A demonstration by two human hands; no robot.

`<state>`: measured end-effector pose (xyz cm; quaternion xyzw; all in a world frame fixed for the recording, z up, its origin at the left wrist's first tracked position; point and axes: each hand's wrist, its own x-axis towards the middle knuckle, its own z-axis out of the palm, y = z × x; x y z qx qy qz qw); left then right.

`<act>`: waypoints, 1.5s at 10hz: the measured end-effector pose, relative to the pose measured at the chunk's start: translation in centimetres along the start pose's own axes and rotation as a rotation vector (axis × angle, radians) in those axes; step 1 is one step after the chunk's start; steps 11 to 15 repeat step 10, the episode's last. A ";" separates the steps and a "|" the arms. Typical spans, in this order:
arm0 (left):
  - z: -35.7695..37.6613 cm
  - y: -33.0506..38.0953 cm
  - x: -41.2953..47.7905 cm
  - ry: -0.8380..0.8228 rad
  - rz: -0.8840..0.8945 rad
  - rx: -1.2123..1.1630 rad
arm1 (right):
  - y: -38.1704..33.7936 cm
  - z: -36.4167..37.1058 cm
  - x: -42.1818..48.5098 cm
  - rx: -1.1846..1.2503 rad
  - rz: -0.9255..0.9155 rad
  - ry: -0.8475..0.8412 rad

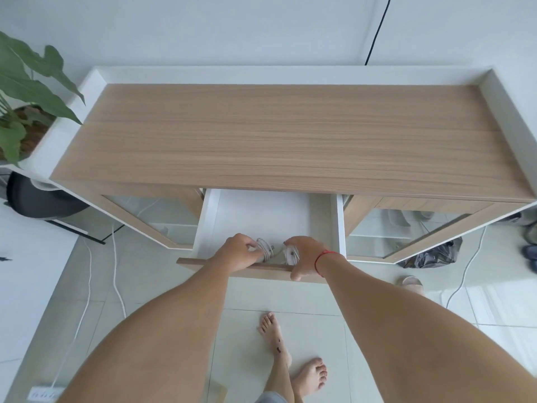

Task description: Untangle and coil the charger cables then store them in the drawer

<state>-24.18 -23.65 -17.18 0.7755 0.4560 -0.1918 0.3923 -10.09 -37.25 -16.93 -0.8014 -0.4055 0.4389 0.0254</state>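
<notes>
The white drawer (270,212) of the wooden cabinet stands pulled out, its wooden front towards me. Inside it, near the front, my left hand (239,251) is closed around a coiled white charger cable (265,249). My right hand (305,255) holds a second coiled white cable (291,254) just to the right, its thumb hanging over the drawer front (203,264). The two coils sit close together, low in the drawer; whether they touch its floor I cannot tell. The back of the drawer holds nothing visible.
The wooden cabinet top (276,135) spreads behind the drawer, with glass doors (162,219) on both sides. A potted plant (26,91) stands at the left. White cords (116,274) and a power strip (43,392) lie on the tiled floor; a black bag (436,254) and shoes lie right.
</notes>
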 end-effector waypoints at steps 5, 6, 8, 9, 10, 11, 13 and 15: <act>-4.5 4.2 5.4 0.452 0.376 0.478 | -0.7 -7.7 4.6 -0.353 0.085 0.641; -5.8 5.5 8.1 0.471 0.410 0.437 | -0.1 -9.8 6.4 -0.344 0.047 0.596; -4.7 5.8 8.5 0.607 0.416 0.351 | 0.4 -10.0 6.7 -0.268 -0.024 0.634; -6.2 7.0 8.6 0.522 0.423 0.297 | 0.3 -11.5 6.5 -0.158 -0.032 0.565; -8.0 8.6 10.4 0.554 0.436 0.219 | -0.3 -13.4 7.1 0.003 -0.021 0.602; -8.0 8.6 10.4 0.554 0.436 0.219 | -0.3 -13.4 7.1 0.003 -0.021 0.602; -8.0 8.6 10.4 0.554 0.436 0.219 | -0.3 -13.4 7.1 0.003 -0.021 0.602; -8.0 8.6 10.4 0.554 0.436 0.219 | -0.3 -13.4 7.1 0.003 -0.021 0.602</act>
